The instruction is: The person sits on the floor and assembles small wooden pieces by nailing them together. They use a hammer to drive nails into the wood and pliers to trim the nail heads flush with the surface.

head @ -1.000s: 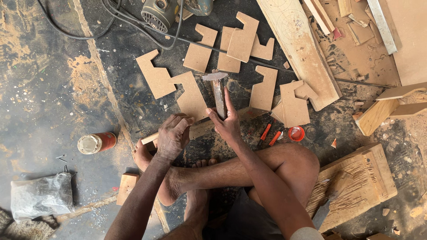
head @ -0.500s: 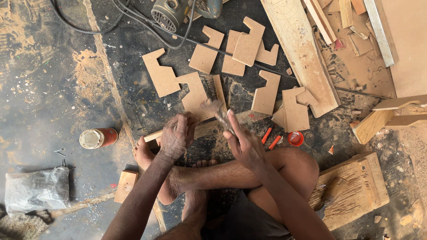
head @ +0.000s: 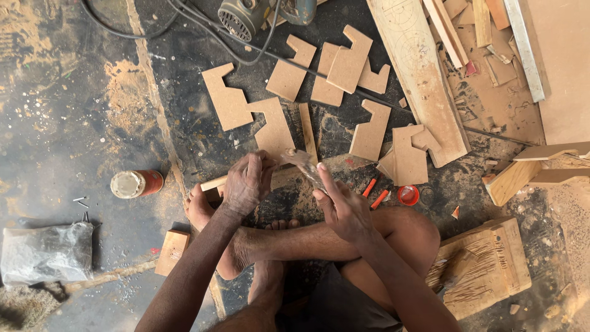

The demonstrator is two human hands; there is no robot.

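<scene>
Right hand (head: 344, 209): grip closed around a hammer (head: 305, 165), fingers extended along the handle; the head is blurred, just above and left of the grip.
Left hand (head: 246, 182): palm down, fingers curled over a wood strip (head: 212, 183); whether it clasps or only presses the strip cannot be told.
Hammer: between the two hands, tilted, its head close to the left fingertips.
Wood strip: under the left hand, lying on the floor (head: 74, 104), its end showing left of that grip.
Cut boards (head: 236, 107): stepped fibreboard pieces scattered beyond both grips, flat on the floor, some overlapping.
Thin slat (head: 307, 130): just beyond the hammer head, lying among the boards.
Plank (head: 424, 80): long, pencilled with circles, beyond and right of the right grip.
Power tool (head: 246, 15): far beyond the grips, cable trailing left.
Can (head: 136, 183): on its side, left of the left grip, well apart.
Plastic bag (head: 46, 253): further left, nearer the person.
Red cap (head: 408, 195): right of the right grip, near it.
Orange markers (head: 375, 193): two, between the right grip and the cap.
Wood block (head: 485, 264): right of the knee, scored on top.
Small block (head: 172, 251): beside the left forearm.
</scene>
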